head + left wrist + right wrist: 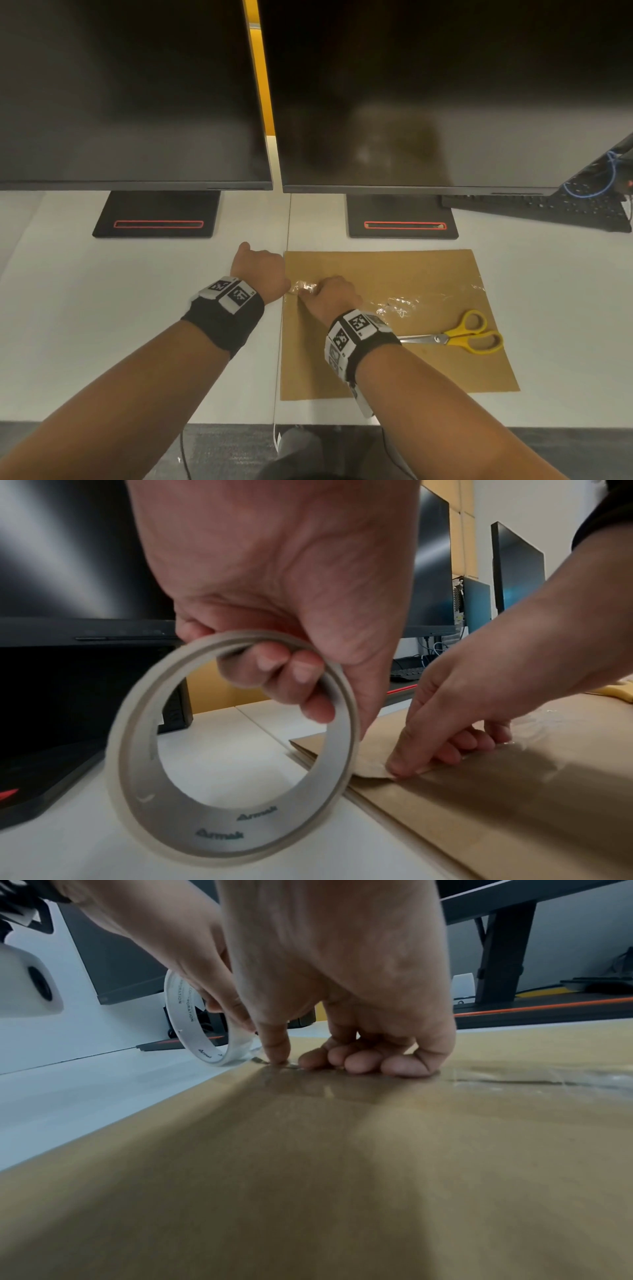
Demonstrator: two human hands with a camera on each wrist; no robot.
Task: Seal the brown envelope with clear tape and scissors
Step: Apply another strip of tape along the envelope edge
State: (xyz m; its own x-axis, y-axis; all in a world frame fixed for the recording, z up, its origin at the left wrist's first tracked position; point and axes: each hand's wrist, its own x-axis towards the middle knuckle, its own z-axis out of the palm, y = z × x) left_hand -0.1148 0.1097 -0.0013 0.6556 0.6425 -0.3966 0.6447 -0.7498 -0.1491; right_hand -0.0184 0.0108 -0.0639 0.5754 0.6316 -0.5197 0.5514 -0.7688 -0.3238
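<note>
two dark monitors [137, 92] loom over the white desk [102, 274], a black keyboard [548, 210] off to the far right. the brown envelope [394, 359] lies flat on the desk, right of centre, crinkled clear tape [404, 301] stuck across it. the yellow-handled scissors [459, 337] rest on the envelope's right part, untouched. left hand [274, 588] is just off the envelope's left edge, fingers curled through the tape roll [232, 750], gripping it upright. right hand [342, 988] has its fingers bent, tips pressing the tape down onto the envelope near its left edge.
</note>
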